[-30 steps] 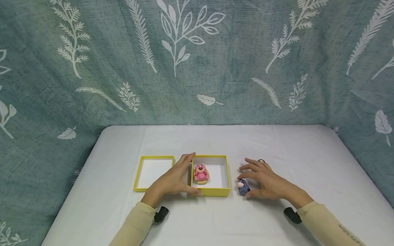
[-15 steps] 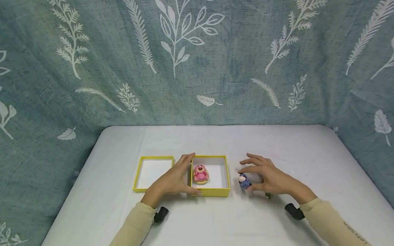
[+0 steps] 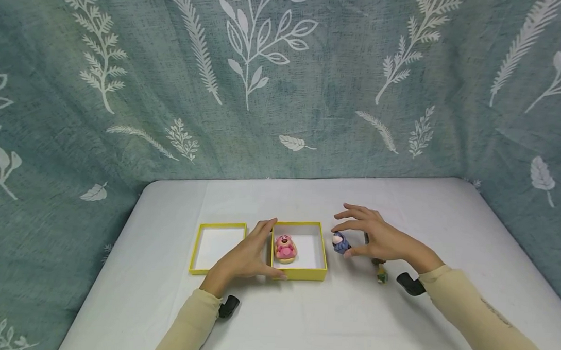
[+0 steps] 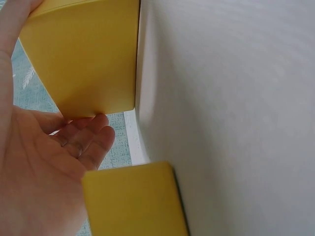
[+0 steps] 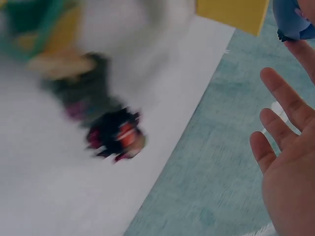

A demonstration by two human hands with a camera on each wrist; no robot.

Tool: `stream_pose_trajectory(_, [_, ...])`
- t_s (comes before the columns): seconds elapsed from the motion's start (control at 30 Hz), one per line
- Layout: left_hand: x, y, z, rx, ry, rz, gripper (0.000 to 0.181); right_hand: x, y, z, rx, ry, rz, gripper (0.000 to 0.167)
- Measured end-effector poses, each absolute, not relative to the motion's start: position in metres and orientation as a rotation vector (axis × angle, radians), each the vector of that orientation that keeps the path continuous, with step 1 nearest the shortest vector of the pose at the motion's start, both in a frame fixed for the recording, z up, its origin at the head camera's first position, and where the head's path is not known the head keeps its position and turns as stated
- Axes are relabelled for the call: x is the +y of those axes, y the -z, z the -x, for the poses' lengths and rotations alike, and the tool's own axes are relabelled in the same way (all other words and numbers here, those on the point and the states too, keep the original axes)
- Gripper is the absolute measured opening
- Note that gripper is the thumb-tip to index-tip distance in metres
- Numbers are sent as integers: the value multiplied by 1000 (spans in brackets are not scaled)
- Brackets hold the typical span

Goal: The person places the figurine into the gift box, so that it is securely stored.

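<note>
Over the white table (image 3: 303,320), the right hand (image 3: 375,235) pinches the blue toy (image 3: 340,243), which is now farther away and more to the left than a moment ago, so closer to the yellow box (image 3: 305,274) that the left hand (image 3: 245,253) grips.

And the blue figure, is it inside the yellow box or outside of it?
Outside. In the head view, the right hand pinches the blue figure to the right of the yellow box.
</note>
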State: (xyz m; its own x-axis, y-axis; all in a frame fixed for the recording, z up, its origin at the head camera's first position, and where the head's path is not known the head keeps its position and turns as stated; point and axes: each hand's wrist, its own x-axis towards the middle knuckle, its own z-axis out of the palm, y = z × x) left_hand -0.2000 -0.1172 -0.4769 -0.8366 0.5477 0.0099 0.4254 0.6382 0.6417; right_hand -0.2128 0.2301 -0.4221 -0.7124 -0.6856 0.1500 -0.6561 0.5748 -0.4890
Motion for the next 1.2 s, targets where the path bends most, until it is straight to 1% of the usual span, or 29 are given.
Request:
stream_pose_trajectory(0.27, [-117, 477, 200, 2661, -999, -793, 130, 200, 412, 220, 2667, 843, 1207, 57])
stream_pose_trajectory(0.6, [-116, 477, 202, 2664, -989, -780, 132, 169, 420, 225, 2569, 865, 1253, 58])
stream_pose_trajectory(1.2, [-117, 477, 202, 2667, -975, -784, 133, 149, 434, 231, 2502, 838, 1256, 54])
